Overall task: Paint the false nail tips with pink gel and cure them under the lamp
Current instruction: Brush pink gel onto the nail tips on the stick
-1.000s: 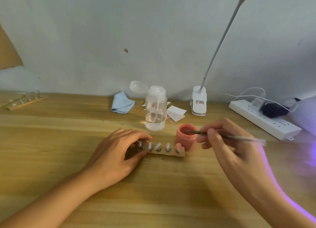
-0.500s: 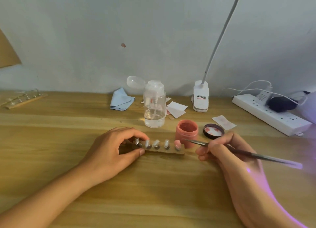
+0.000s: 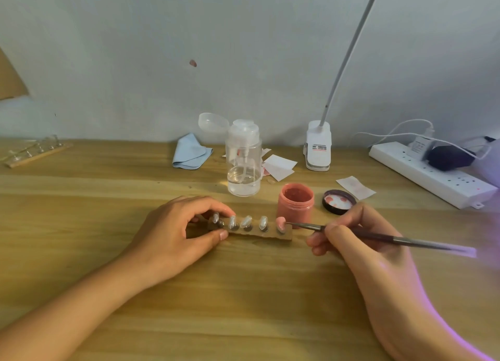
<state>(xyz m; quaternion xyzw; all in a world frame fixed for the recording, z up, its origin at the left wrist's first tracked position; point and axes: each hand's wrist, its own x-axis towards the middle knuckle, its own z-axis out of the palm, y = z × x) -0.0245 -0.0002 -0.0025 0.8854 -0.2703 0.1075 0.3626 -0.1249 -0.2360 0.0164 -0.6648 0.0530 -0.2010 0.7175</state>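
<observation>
A small wooden strip lies on the desk with several false nail tips standing on it. The rightmost tip is pink; the others are clear. My left hand pinches the strip's left end between thumb and fingers. My right hand grips a thin brush, whose tip touches the pink nail tip. An open jar of pink gel stands just behind the strip's right end, and its black lid lies to its right.
A clear pump bottle stands behind the strip, with a blue cloth, paper wipes, a clamp lamp base and a white power strip further back. Another nail holder lies far left. Purple light glows at the right edge.
My right hand drew the brush out of the pink gel jar and brought its tip down to the rightmost nail tip. The left hand kept its hold on the strip.
</observation>
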